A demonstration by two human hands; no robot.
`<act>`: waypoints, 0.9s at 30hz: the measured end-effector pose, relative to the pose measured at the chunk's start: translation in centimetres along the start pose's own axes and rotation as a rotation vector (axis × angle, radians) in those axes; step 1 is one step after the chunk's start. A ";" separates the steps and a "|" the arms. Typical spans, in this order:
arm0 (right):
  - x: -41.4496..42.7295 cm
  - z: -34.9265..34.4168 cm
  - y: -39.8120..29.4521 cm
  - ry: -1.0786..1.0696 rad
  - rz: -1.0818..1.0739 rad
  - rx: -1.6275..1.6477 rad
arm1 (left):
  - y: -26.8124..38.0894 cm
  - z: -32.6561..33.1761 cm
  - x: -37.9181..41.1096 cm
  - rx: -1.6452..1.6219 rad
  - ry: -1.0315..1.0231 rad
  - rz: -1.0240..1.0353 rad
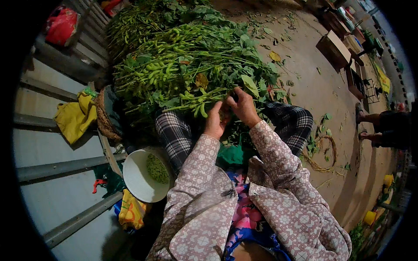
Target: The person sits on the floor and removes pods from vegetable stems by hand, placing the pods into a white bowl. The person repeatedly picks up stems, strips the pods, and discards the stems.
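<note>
A large heap of cut soybean plants [196,58] with green pods lies before me and reaches over my knees. My left hand [216,122] is at the near edge of the heap, thumb up, around the stem end of a podded soybean branch [196,101] that points to the left. Close beside it on the right, my right hand [243,106] pinches at the same stems with thumb and forefinger. What lies inside the fingers is partly hidden. A white bucket [134,176] with green matter in its bottom stands by my left leg.
At left are a metal-ribbed wall [49,169], a yellow cloth [76,117] and a yellow bag [131,210]. Loose leaves and a coil of cord [333,153] lie on the floor at right. Farther right are cardboard boxes [333,49] and a standing person's legs [372,119].
</note>
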State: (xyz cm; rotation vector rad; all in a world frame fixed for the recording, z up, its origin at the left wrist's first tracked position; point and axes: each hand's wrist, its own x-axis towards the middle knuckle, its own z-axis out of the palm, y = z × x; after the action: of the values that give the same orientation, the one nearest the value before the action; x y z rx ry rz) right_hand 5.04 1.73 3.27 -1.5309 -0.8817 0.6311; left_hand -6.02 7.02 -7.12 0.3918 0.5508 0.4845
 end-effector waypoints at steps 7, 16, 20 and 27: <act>-1.7 0.5 -0.5 0.026 0.048 0.067 | 2.2 6.2 -2.1 -0.139 0.300 -0.029; -2.0 -0.3 -0.6 -0.189 -0.018 -0.063 | 4.4 6.0 -1.8 -0.019 0.235 0.073; -1.7 -0.7 -1.9 -0.313 0.185 -0.086 | 5.5 4.4 -1.0 0.100 0.146 0.103; -1.3 -1.0 -0.8 -0.420 0.386 0.224 | 6.1 3.8 -0.8 0.073 0.098 -0.010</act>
State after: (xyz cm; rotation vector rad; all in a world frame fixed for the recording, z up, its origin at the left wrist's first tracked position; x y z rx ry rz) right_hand 4.98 0.06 4.06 -1.3941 -0.7919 1.3237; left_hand -6.43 10.67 -0.93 0.4366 0.6667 0.4767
